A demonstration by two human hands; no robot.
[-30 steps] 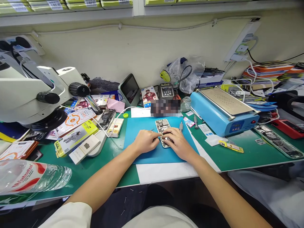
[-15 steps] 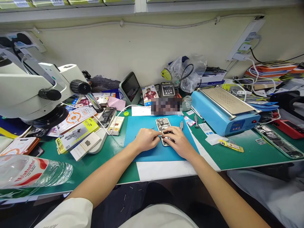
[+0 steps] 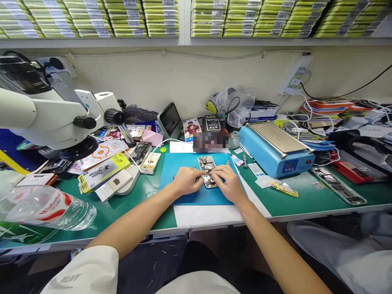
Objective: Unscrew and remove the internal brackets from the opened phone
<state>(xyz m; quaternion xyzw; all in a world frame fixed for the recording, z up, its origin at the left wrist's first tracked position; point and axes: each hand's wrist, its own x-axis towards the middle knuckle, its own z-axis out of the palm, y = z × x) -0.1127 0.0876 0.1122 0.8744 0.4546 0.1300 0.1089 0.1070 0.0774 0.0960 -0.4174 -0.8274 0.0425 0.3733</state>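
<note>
An opened phone (image 3: 207,161) lies on a blue mat (image 3: 171,161), its inner parts exposed. My left hand (image 3: 190,180) is at the phone's left side, fingers curled in and the index finger reaching over its middle. A thin tip shows above that hand, too small to name. My right hand (image 3: 227,183) bends over the phone's right edge with thumb and fingers pinched together. The fingertips of both hands nearly meet on the phone, and whatever is between them is hidden. Beyond my right hand, a screwdriver (image 3: 228,162) stands partly covered.
To the left are a microscope (image 3: 45,118), a water bottle (image 3: 55,208) and boxes (image 3: 104,173). A blue heating machine (image 3: 269,151) stands right, near another opened phone (image 3: 339,185). A person's grey-clad leg (image 3: 324,241) shows at lower right. Stacked yellow-green packs (image 3: 208,18) fill the shelf above.
The view has tilted upward, showing more of the shelf. Both hands stay at the phone; the right fingers have shifted slightly, uncovering a little more of its middle.
</note>
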